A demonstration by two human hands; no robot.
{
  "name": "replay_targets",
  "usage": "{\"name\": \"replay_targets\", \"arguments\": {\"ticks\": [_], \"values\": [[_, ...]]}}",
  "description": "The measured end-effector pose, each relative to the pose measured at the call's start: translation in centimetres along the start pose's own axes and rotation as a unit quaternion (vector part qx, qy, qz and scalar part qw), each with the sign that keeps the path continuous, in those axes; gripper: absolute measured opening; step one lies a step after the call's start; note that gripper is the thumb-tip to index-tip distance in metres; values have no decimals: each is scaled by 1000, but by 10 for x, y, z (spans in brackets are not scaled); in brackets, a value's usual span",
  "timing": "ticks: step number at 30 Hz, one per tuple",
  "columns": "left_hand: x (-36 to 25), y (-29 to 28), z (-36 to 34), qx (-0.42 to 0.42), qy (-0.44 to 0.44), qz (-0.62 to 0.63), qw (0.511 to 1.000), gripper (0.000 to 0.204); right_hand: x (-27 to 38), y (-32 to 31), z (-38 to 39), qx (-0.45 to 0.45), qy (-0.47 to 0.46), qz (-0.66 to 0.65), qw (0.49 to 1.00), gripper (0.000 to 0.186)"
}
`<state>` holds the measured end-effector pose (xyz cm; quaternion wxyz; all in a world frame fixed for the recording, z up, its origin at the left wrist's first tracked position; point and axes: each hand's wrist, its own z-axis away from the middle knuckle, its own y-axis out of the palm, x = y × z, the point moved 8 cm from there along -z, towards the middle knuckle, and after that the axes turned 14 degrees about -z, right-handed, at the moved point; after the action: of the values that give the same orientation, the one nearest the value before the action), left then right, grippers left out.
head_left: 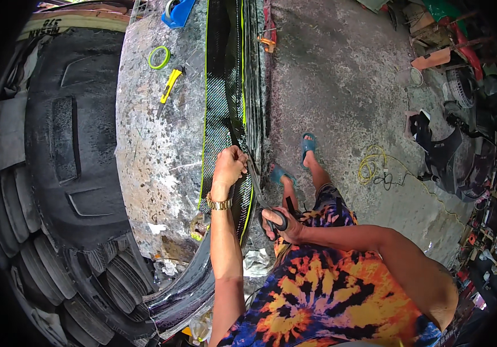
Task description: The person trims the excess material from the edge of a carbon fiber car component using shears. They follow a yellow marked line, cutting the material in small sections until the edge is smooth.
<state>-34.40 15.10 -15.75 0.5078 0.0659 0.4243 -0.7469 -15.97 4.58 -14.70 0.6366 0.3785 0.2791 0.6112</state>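
A long black woven carbon-fibre panel point(223, 87) with a yellow-green taped edge lies along the right side of a stained worktable point(156, 150). My left hand point(229, 164), a gold watch on its wrist, grips the panel's edge near the table's right rim. My right hand point(282, 224) holds black-handled scissors point(263, 198). Their blades point up toward my left hand and meet the panel's edge strip just beside it.
On the table lie a yellow utility knife point(170, 85), a green tape ring point(159, 57) and a blue tape dispenser point(178, 11). A large black moulded car part point(69, 144) lies left. A yellow cord point(372, 163) and scattered parts lie on the concrete floor right.
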Motion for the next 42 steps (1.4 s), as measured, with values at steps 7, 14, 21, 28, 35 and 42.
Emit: {"name": "replay_targets", "arguments": {"ticks": [7, 14, 21, 28, 35, 42], "values": [[9, -5, 0, 11, -18, 15, 1000, 11, -2, 5, -1, 37, -14, -35, 999, 45], [0, -16, 0, -8, -61, -21, 998, 16, 12, 14, 0, 29, 10, 17, 999, 51], [1, -12, -15, -28, -46, -39, 998, 18, 18, 11, -10, -3, 17, -9, 1000, 48], [4, -9, -25, -31, -50, -22, 998, 18, 20, 16, -23, -21, -5, -23, 1000, 47], [1, -6, -24, -22, -45, -19, 999, 18, 22, 23, -24, -33, -32, -39, 998, 45], [-2, -8, -22, -29, -35, -18, 999, 18, 22, 24, -21, -44, -16, -47, 998, 45]]}}
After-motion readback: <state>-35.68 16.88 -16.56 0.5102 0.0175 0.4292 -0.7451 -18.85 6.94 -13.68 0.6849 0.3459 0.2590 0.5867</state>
